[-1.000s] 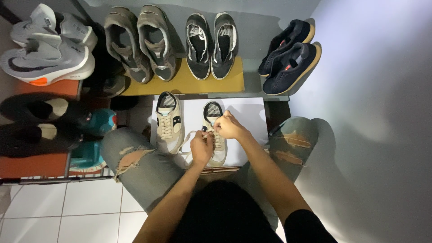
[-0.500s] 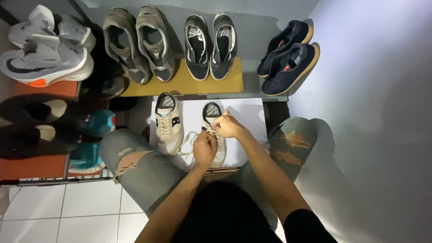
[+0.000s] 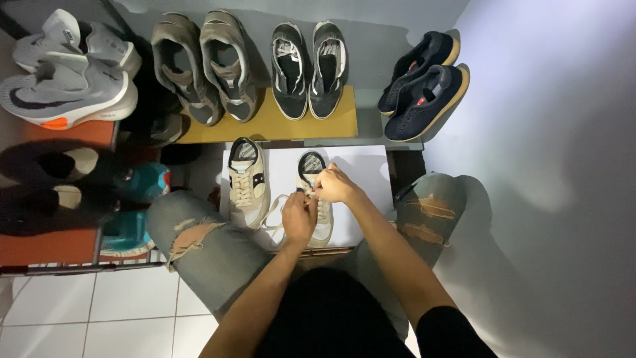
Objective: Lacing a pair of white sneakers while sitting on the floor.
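Hands meet over the right-hand one of two beige sneakers that stand side by side on a white sheet point(image 3: 361, 174) between the person's knees. The right hand point(image 3: 336, 185) pinches the white laces point(image 3: 322, 211) near the tongue of that beige sneaker point(image 3: 315, 199), fingers closed on them. The left hand point(image 3: 298, 217) sits just below it, curled around the same laces lower on the shoe, and a loose lace loop trails toward the other beige sneaker point(image 3: 246, 182), which nobody touches. Torn light-blue jeans point(image 3: 199, 232) frame the sheet on both sides. Beyond the sheet, a yellow board point(image 3: 278, 126) carries a grey-brown pair point(image 3: 202, 63) and a black pair point(image 3: 308, 66). A dark navy pair point(image 3: 424, 83) leans at the right, near the wall. At the left, pale grey running shoes point(image 3: 63, 79) lie above a red shelf point(image 3: 40, 245).
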